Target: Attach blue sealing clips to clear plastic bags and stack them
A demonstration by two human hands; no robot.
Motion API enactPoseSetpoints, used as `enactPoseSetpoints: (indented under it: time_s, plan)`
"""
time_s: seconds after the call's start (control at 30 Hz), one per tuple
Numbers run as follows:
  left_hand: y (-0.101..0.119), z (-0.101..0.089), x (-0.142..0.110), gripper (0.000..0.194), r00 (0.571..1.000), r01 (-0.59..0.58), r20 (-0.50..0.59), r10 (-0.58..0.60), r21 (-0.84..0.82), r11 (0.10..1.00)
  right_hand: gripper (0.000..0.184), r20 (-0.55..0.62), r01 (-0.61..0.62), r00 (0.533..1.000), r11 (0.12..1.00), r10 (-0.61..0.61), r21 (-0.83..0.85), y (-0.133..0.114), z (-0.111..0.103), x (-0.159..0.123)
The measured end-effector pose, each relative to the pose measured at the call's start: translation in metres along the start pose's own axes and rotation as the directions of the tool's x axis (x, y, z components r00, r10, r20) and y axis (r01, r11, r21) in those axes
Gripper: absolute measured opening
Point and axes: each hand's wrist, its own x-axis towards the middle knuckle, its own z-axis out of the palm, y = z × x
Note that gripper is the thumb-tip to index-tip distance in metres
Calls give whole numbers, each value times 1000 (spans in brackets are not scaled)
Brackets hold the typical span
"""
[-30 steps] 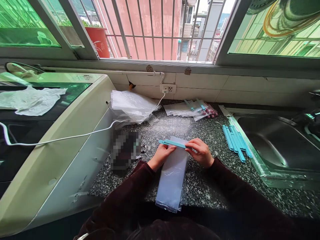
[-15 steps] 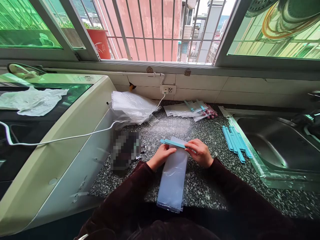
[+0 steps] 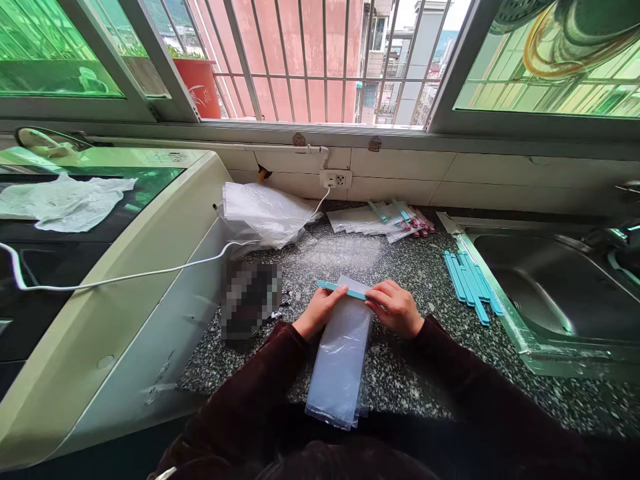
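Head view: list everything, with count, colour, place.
Plastic bag: 1 or more, clear, front centre
Held clip: 1, light blue, across the bag's top end
Sink: 1, silver, right
Loose clips: several, light blue, beside the sink
Faucet: 1, metallic, right edge
Clipped bags: several, clear, back centre by the wall
Bag pile: count unclear, whitish, back left of centre
Pixelated object: 1, dark, left of centre
Countertop: 1, speckled black-and-white, centre
Appliance: 1, cream and black, left
Cloth: 1, white, on the appliance
Cable: 1, white, across the appliance
Socket: 1, white, wall
Window: 1, grey-framed, back
Bars: many, grey, outside
Planter: 1, red, outside left
Sleeves: 2, dark, front
Left hand: 1, bare, clip's left half
Right hand: 1, bare, clip's right end
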Motion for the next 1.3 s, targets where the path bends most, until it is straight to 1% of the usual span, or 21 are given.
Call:
enactPoseSetpoints:
  time_s: [0.1,0.17,0.23,0.3,0.33,0.4,0.47,0.53,0.6,0.7,0.8,0.93,1.07,1.13,1.2,1.3]
  plan:
    - [-1,-2,1,44,1000,-3,5,3,4,1000,11,10,-64,998,996,63,65,0,0,-1]
    - [-1,-3,1,44,1000,-6,18,6,-1,1000,16,3,-171,985,973,173,156,1,0,-2]
    - [-1,-3,0,45,999,-6,39,6,-2,1000,23,47,-322,946,904,322,280,4,-1,-2]
    - [0,-4,-1,45,998,2,70,-2,8,1000,30,178,-473,880,783,441,404,7,-2,0]
    - [1,-3,-2,46,996,4,87,-6,18,1000,34,265,-540,841,711,471,450,8,-3,1]
    - [2,-3,-4,46,993,5,116,-9,38,999,40,434,-640,768,583,471,500,8,-3,3]
    - [3,-3,-5,45,991,-1,133,-5,49,999,45,548,-694,718,509,429,510,6,-3,4]
    - [4,-3,-6,45,988,-5,151,-3,52,999,46,606,-717,690,494,396,493,4,-3,5]
    - [5,-3,-7,44,985,-9,175,-1,53,999,44,631,-728,671,509,389,459,1,-3,5]
    - [8,-3,-7,42,981,-33,192,19,66,997,40,648,-741,651,517,395,428,-1,-4,6]
    - [10,-3,-7,41,980,-46,195,30,80,996,41,654,-749,643,503,398,431,-2,-5,7]
    - [9,-3,-6,43,980,-42,198,23,92,995,42,649,-745,651,497,395,445,-3,-5,7]
    - [9,-6,-4,47,980,-62,194,38,120,991,42,625,-741,664,480,411,470,-2,-7,7]
    - [10,-8,-3,49,986,-83,155,61,133,988,42,605,-736,672,480,427,478,-1,-7,7]
    - [11,-9,-1,49,990,-123,80,113,134,983,42,590,-734,675,484,444,477,-1,-8,8]
    - [10,-10,2,46,981,-193,-10,196,128,973,41,581,-733,676,489,453,472,-1,-8,9]
